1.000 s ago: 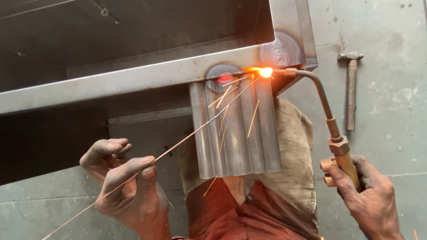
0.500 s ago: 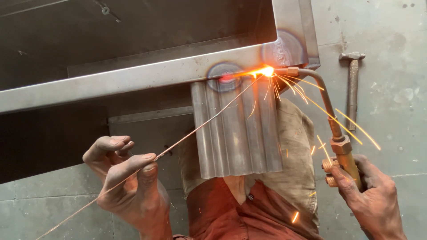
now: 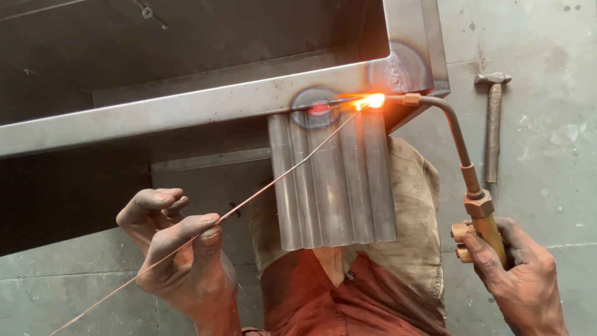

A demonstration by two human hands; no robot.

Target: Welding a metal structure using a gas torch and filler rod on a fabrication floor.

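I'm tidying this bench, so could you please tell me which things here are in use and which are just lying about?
In use:
right hand gripping the brass torch
left hand pinching the thin filler rod
flame at the joint
ribbed metal piece
steel box frame

Lying about:
hammer on the concrete floor, untouched

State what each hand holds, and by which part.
Left hand pinches the thin filler rod along its middle; right hand grips the torch by its brass handle.
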